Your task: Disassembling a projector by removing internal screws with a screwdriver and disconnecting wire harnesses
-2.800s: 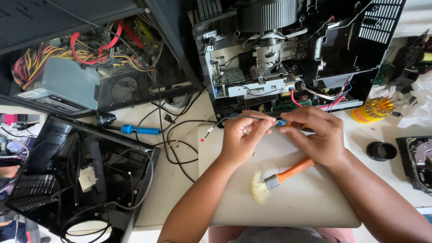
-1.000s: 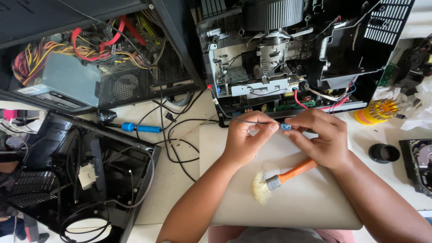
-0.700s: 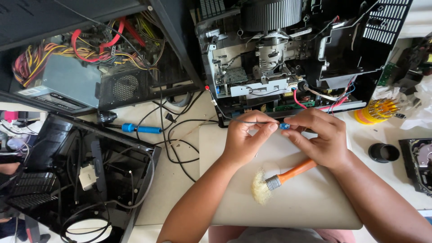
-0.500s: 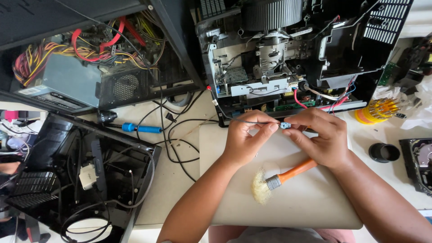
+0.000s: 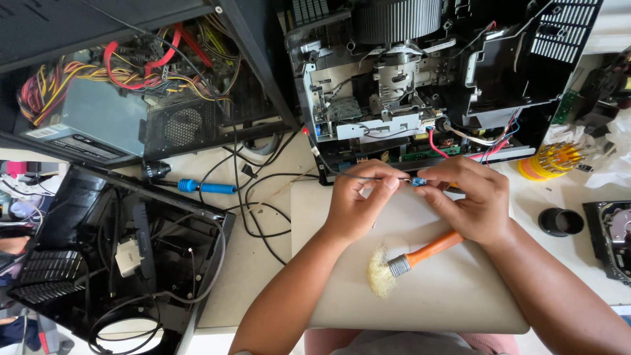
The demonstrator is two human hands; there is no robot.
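Both hands pinch a small blue connector on a thin cable, just in front of the opened machine.

The left hand (image 5: 358, 207) grips the thin cable (image 5: 348, 175); the right hand (image 5: 470, 207) pinches the blue connector (image 5: 419, 181) at its end, fingertips nearly meeting. Both hover over a grey board (image 5: 420, 296), where an orange-handled brush (image 5: 411, 260) lies just below them.

Brush (image 5: 411, 260): orange glossy plastic handle, metal ferrule, pale soft bristles. Board (image 5: 420, 296): matt, smooth. Chassis (image 5: 368, 112): bare metal.
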